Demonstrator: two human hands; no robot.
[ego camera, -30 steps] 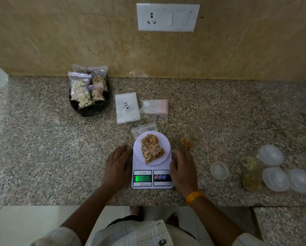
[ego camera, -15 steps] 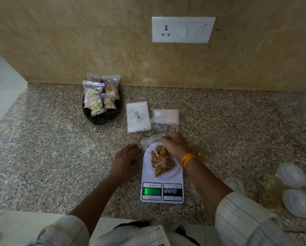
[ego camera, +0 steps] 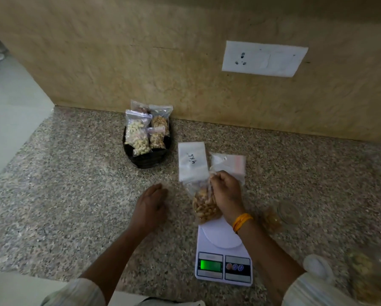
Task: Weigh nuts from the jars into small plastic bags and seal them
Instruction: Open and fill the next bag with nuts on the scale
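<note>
From the head view, I am lifting the bag of nuts (ego camera: 205, 206) off the scale (ego camera: 223, 257) with my right hand (ego camera: 226, 193), my fingers (ego camera: 215, 178) pinching its open top while the filled bottom is hanging just above the white weighing plate, which is now lying bare; a second ago that bag was lying flat on the plate and both my hands were resting on the surface on either side of the scale, and half a second ago my right hand was only reaching over to the bag's far edge. My left hand (ego camera: 150, 205) is holding nothing, its fingers lying loosely extended and low over the granite surface (ego camera: 74, 195) to the left of the bag, a little further forward than before. The green display is lit, but its figures are too blurred for me to read. I am judging that the weighing of this portion is finished and that I am moving on to sealing, so my left hand will be needed at the mouth of the bag to press the zip strip closed. Beyond my right hand the stack of empty bags (ego camera: 229, 163) and the white packet (ego camera: 192, 162) are lying on the surface, and further left the black bowl (ego camera: 147, 156) is holding several filled bags, where I am guessing this one belongs once it is sealed
</note>
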